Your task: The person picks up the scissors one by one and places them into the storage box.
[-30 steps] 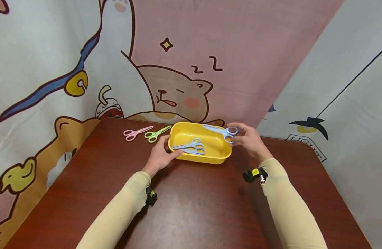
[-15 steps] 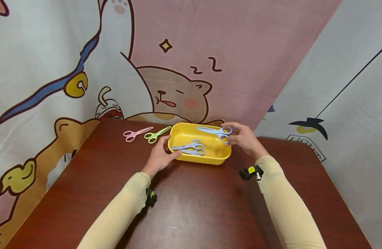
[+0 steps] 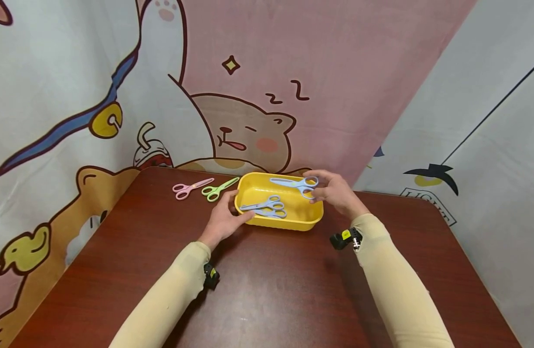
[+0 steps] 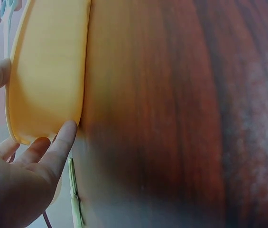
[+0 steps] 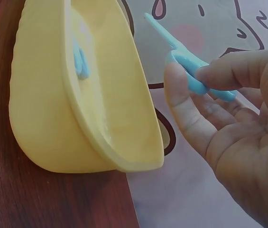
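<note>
A yellow plastic bin [image 3: 288,223] stands on the table. My left hand [image 3: 224,220] grips its left end, with the thumb over the rim and the fingers against the outside wall, as the left wrist view also shows. Over the bin's back right part, my right hand [image 3: 336,193] pinches a pair of blue scissors [image 3: 295,183] by the handle loops, blades pointing left. In the right wrist view these blue scissors [image 5: 186,61] are above the rim, between thumb and fingers. Blue scissors [image 3: 267,205] lie in the bin's front left, overlapping one another.
Left of the bin, pink scissors [image 3: 193,187] and green scissors [image 3: 220,188] lie on the brown table [image 3: 258,290]. Directly behind the table hangs a cartoon-printed cloth [image 3: 349,87].
My right hand has moved left with the blue scissors, carrying them further over the bin. The left hand and the bin have stayed in place.
</note>
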### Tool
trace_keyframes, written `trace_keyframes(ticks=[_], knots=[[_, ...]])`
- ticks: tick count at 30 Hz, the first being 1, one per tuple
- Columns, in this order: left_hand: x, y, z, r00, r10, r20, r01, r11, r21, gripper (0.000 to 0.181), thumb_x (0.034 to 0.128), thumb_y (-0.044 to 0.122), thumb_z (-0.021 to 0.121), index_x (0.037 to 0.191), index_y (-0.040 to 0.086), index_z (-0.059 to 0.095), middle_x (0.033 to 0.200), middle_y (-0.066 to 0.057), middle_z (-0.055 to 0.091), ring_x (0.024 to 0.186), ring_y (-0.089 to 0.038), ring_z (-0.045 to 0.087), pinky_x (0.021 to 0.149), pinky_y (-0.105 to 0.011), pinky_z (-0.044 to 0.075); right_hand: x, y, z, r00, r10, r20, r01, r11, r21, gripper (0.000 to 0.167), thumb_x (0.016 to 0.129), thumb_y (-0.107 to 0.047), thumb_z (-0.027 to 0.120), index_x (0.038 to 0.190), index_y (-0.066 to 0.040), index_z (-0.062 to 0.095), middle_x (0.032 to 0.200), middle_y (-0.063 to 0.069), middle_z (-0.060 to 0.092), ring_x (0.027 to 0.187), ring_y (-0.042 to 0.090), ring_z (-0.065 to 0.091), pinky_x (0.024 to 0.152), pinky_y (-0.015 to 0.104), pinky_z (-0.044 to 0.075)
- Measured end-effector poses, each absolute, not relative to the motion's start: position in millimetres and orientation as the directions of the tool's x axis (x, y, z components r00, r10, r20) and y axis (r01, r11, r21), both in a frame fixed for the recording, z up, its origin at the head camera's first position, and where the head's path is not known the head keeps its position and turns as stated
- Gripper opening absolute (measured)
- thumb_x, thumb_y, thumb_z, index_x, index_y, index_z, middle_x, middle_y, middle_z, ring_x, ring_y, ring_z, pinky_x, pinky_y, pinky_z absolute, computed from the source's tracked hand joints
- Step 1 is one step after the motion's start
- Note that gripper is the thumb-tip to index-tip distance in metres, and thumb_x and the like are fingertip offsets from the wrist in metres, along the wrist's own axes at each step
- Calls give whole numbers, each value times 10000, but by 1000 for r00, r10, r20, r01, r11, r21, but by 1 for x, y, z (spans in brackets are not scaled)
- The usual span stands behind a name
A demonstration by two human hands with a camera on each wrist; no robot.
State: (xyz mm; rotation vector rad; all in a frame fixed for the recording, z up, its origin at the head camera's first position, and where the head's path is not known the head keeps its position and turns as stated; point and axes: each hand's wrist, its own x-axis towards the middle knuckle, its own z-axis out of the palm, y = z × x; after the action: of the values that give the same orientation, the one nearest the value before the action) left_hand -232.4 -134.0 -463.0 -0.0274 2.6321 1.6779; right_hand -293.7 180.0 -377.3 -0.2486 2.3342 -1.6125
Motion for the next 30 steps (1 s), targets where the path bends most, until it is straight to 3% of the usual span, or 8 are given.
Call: trace_keyframes(ticks=[3,10,26,30], knots=[[-232,-134,-463,-1000,2,-23,-20,415,909,871,848,330,871,1552,145,392,1397,-117,596,1131,-252,627,943,-402,520,-295,178,-376,-941,-309,-140,18,367,-930,549,916,135,604,1427,-64,580,1436,220,539,1096,335,698,917,574,558],[-232,-134,-462,-1000,4,-22,-18,419,908,865,852,330,867,1552,144,394,1393,-117,598,1129,-250,625,937,-399,519,-298,174,-374,-935,-328,-134,-1,381,-925,531,915,112,609,1409,-82,599,1423,195,556,1034,316,706,777,392,618],[-232,-134,-460,-999,0,-37,-33,420,907,877,847,338,873,1553,150,388,1368,-119,603,1148,-258,624,957,-412,518,-306,165,-368,-926,-347,-149,-2,399,-917,526,919,123,603,1407,-71,600,1416,191,568,1005,278,718,777,401,619],[-231,-134,-460,-999,-2,-36,-34,421,906,873,848,331,872,1552,144,390,1363,-119,604,1148,-261,625,957,-414,519,-308,163,-367,-924,-348,-157,6,397,-918,522,914,135,598,1397,-63,604,1410,199,560,995,278,719,825,465,610]])
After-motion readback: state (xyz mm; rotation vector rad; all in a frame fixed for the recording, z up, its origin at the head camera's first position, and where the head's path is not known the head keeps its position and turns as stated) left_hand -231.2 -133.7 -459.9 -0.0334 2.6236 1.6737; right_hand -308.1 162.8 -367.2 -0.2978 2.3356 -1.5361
